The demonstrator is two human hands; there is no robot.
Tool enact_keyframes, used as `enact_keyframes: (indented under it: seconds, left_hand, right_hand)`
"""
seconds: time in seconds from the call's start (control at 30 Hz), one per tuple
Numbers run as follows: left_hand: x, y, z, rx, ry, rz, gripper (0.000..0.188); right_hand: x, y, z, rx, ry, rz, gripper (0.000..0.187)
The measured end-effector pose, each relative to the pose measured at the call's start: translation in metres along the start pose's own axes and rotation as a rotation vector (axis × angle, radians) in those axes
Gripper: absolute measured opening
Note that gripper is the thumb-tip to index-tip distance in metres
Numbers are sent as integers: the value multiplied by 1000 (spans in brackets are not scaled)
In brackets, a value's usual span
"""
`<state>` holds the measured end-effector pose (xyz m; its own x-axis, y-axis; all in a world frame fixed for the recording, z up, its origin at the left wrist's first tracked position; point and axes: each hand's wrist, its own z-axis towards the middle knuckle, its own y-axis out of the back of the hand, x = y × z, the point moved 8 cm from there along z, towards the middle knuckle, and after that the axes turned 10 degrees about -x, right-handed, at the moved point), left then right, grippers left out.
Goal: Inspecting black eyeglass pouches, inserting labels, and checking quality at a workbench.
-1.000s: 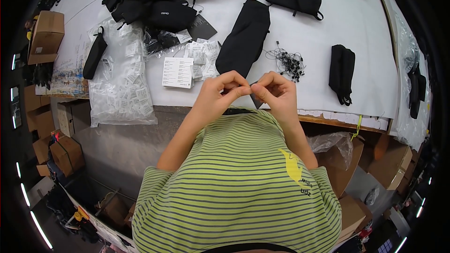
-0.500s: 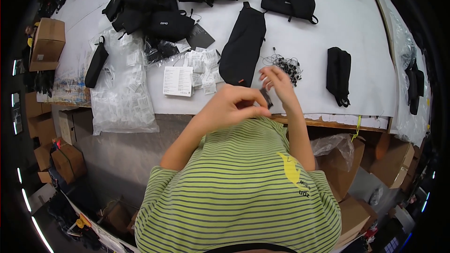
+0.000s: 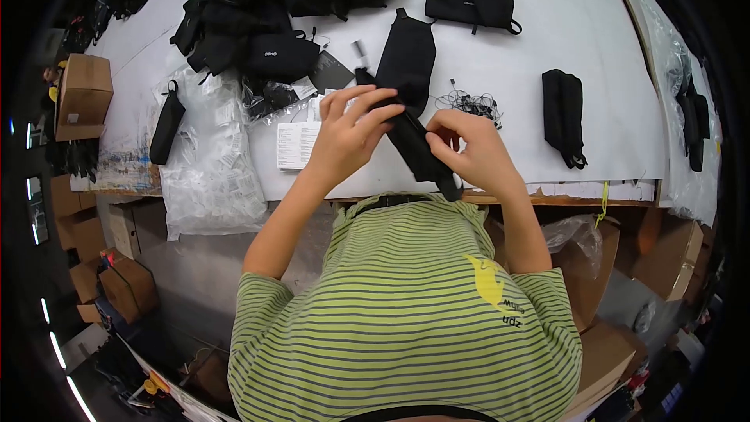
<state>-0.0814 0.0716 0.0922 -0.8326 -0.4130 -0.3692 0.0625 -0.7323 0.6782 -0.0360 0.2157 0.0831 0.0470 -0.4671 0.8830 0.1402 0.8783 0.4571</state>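
A long narrow black pouch [image 3: 414, 144] slants across the near edge of the table in front of me. Across its upper part lie the fingers of my left hand [image 3: 351, 125], gripping it from the left. My right hand [image 3: 476, 148] has its fingers curled in a pinch at the pouch's right edge. At the pouch's far end a small pale tag or strap end [image 3: 359, 51] is smeared by motion. Just beyond lies a second black pouch [image 3: 408, 51], flat on the table and partly hidden by the held one.
Black pouches are piled [image 3: 266, 23] at the far left. Left of my hands are a plastic bag of white packets [image 3: 207, 164] and a white booklet stack [image 3: 297, 146]. Thin black cords [image 3: 469, 105] lie tangled on the right, short of another pouch [image 3: 563, 117].
Both hands have come apart and now hold a black pouch slantwise between them. My left hand has moved up and left; its fingers have stretched out over the pouch.
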Motion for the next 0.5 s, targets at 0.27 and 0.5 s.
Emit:
enact_keyframes:
  seconds: [0.27, 0.5]
  left_hand:
    - [-7, 8, -13, 13, -111, -52, 28]
    - [-9, 9, -18, 65, -118, -169, 32]
  right_hand:
    - [14, 9, -11, -76, 8, -14, 9]
    - [15, 2, -14, 15, 24, 77, 10]
